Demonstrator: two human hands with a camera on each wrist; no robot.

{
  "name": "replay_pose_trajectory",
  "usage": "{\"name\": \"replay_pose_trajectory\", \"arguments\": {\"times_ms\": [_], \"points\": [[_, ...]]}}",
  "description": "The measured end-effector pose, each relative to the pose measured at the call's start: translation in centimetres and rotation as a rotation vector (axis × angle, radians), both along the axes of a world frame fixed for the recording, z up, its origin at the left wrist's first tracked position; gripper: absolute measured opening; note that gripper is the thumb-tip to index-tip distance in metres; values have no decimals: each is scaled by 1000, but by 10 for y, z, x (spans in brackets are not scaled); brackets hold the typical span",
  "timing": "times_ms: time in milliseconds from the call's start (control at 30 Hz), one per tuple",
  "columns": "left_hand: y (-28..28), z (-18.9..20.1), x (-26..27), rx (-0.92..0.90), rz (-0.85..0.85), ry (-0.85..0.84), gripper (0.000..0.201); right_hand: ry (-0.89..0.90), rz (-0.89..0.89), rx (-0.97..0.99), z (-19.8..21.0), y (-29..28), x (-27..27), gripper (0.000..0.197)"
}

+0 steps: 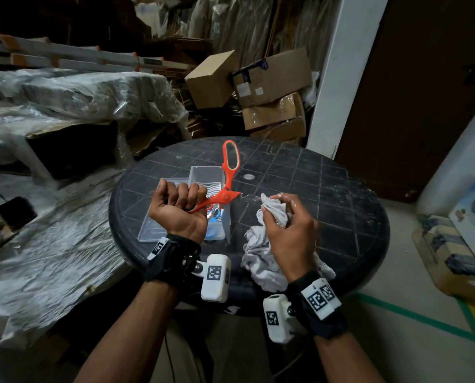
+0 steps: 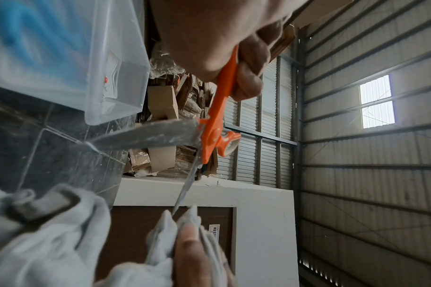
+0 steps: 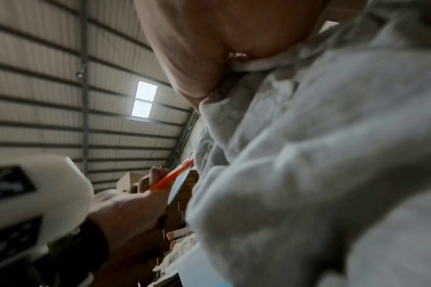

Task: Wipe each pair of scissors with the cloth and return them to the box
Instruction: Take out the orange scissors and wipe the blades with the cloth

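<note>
While the round black table (image 1: 341,217) carries a moulded grid of raised lines and a dusty, scuffed surface, the box (image 1: 175,205) on its left half is clear, thin-walled plastic, rectangular, with a ribbed floor. Inside the box lie further scissors with blue handles (image 1: 212,234), only partly visible.

Left hand (image 1: 175,208): raised above the box, palm turned toward the head camera, wrist bent back, fingers curled into a fist around one orange handle of the orange scissors (image 1: 225,189). A black wrist strap with a white marker block sits behind it.

Orange scissors: smooth plastic handles with long oval loops, metal blades dulled with pale residue in the left wrist view (image 2: 145,134). The pair is spread wide open. The free handle loop points away from the person, toward the far edge of the table; the gripped handle runs down and left into the fist. From the pivot, one blade points right, toward the cloth, and its tip meets the cloth; the other blade points back over the box.

Cloth (image 1: 261,258): pale grey, soft, fuzzy knit, crumpled into loose folds, its lower part piled on the table near the front edge.

Right hand (image 1: 288,228): back of the hand upward, fingers and thumb bunched around the upper part of the cloth, pinching it at the blade tip.
</note>
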State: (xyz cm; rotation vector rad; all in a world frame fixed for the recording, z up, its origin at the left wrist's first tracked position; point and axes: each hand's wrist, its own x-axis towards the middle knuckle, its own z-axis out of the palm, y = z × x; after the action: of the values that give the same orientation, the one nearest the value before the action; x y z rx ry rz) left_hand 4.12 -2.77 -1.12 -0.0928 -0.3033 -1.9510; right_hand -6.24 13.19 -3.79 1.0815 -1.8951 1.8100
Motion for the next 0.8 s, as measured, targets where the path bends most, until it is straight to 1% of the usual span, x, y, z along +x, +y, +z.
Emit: {"name": "replay_pose_trajectory", "arguments": {"times_ms": [67,100,233,333,500,667,733,800], "points": [[1,-2,0,-25,-5,-7,49,127,-63,17,-1,-3,2,21],[2,-4,0,-35,-5,-12,49,157,-67,15,-2,-5,3,21],[10,-8,-2,-55,-10,-33,50,227,-18,33,-6,-15,5,23],[18,-8,-3,-51,-17,-35,50,302,-47,42,-8,-19,6,26],[25,-7,-1,-25,-13,-31,49,363,-83,53,-13,-19,3,31],[28,-11,-2,-22,-3,-42,52,292,-89,59,-15,-15,0,30],[27,-11,-1,-29,-4,-34,50,218,-78,33,-14,-13,-1,29],[26,-9,-1,-38,4,-30,47,114,-43,-3,-12,-12,0,34]]}}
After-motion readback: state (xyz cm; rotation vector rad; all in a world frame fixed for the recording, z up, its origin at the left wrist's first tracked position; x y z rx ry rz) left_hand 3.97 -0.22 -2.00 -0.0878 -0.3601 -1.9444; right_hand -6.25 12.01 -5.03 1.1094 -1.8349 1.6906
